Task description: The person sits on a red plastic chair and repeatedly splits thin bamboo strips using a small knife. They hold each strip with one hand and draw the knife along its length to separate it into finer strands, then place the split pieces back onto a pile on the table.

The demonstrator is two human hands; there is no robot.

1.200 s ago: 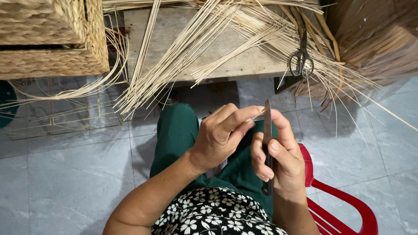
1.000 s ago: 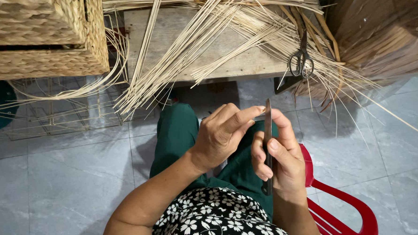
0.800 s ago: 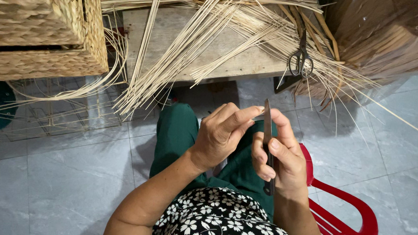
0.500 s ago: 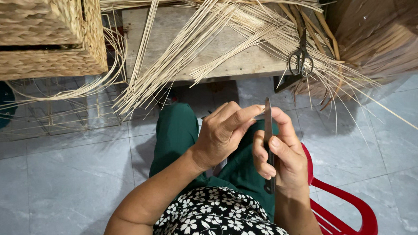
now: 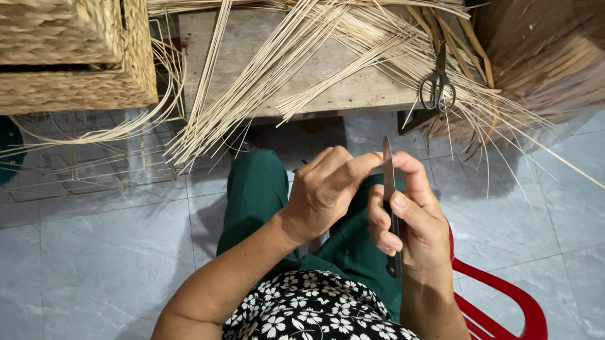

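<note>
My right hand (image 5: 410, 216) grips a slim dark knife (image 5: 388, 180), blade pointing up and away from me, thumb pressed along its handle. My left hand (image 5: 327, 189) is curled beside it, its fingertips meeting the blade near the right index finger. I cannot tell whether a thin strand is pinched between them. Both hands hover over my lap in green trousers (image 5: 256, 192).
A low wooden bench (image 5: 256, 49) ahead carries loose pale rattan strips (image 5: 291, 62) and scissors (image 5: 437, 86). Woven baskets (image 5: 59, 55) stand at upper left, a wire frame (image 5: 78, 166) on the tiled floor below them, a bundle of brown fibre (image 5: 555, 43) at right. I sit on a red plastic chair (image 5: 499, 304).
</note>
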